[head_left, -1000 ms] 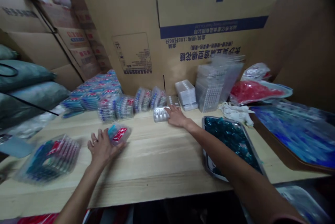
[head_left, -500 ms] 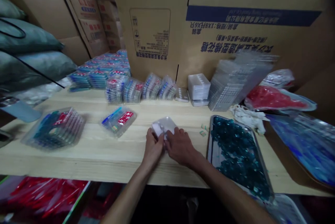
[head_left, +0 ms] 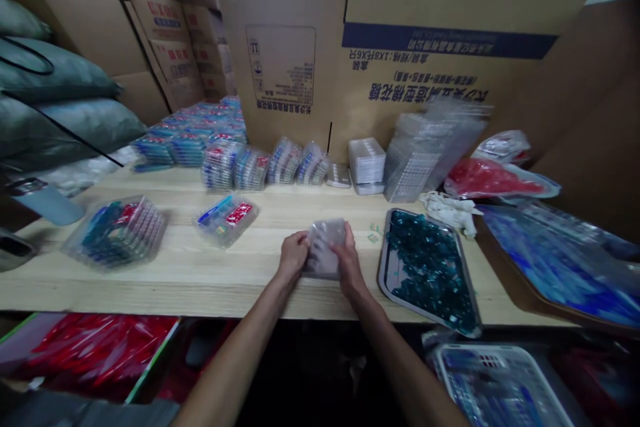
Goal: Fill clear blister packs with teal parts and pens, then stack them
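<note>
Between my two hands, low over the wooden table (head_left: 175, 290), is a clear plastic tray (head_left: 326, 247) with moulded hollows. My left hand (head_left: 294, 255) grips its left edge with curled fingers. On the right edge, my right hand (head_left: 348, 260) has its thumb on the near face and its fingers round the side. A few small pale green pieces (head_left: 374, 238) lie just right of my right hand. Further right is a metal tray (head_left: 383, 267) holding many teal pieces (head_left: 435, 267). One filled clear pack (head_left: 227, 219) lies to the left.
A stack of filled packs (head_left: 120, 230) and a blue bottle (head_left: 47, 200) are at the left. Filled packs and clear tray stacks (head_left: 367, 164) line the back, before a large carton (head_left: 290, 7). At the right, a box (head_left: 510, 280) holds blue packets; a white basket (head_left: 500, 354) sits lower.
The clear plastic tray now shows its broad hollowed face, with my hands farther apart at its two sides. My right hand has moved off its middle to the right edge. The view has shifted.
</note>
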{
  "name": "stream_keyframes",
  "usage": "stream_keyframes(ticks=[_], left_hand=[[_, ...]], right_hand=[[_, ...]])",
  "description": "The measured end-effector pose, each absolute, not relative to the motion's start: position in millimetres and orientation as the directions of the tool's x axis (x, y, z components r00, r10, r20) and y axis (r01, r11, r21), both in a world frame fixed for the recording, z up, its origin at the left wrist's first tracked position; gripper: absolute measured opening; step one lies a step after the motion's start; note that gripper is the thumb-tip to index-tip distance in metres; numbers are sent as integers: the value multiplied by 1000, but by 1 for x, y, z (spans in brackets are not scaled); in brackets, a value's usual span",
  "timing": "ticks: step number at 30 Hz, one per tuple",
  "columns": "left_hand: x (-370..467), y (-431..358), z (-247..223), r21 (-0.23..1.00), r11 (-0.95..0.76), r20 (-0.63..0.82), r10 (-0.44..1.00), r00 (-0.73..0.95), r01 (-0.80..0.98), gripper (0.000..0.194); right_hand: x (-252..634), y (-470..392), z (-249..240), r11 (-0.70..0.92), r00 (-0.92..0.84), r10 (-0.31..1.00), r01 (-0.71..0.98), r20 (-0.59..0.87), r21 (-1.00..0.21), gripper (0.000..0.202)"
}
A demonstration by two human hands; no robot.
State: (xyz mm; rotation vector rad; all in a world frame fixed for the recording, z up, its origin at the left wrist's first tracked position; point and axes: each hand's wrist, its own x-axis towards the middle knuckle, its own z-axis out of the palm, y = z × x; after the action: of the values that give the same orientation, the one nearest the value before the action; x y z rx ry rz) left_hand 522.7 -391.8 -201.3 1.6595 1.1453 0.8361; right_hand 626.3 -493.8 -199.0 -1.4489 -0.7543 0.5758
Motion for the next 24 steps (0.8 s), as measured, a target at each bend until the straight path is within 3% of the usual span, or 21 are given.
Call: stream_keyframes(ticks=[4,8,11,14,18,24], left_hand=[[523,-383,-190,941,-157,56,945,321,300,15],[508,-382,-170,956,-161,103,967,234,245,9],[496,-396,-159,999,13,-1,963,271,-41,22],[491,-408,-154,931,233,-119,922,368,-283,32],[490,-405,-156,800,419,-248,883,400,-429,23],[489,-397,-164,656,576,-346,804,484,-488,7]], right_hand=[[615,-488,-159,-36,534,814,437,227,-899,74],[601,-470,-132,-210,420,894,699,155,-683,62],[597,-456,-137,-147,345,928,682,138,-716,55],[599,-446,-153,25,264,941,571,212,-821,52],[603,-441,-172,116,263,932,438,251,-892,55],[605,-437,-182,178,259,916,425,307,-888,59]])
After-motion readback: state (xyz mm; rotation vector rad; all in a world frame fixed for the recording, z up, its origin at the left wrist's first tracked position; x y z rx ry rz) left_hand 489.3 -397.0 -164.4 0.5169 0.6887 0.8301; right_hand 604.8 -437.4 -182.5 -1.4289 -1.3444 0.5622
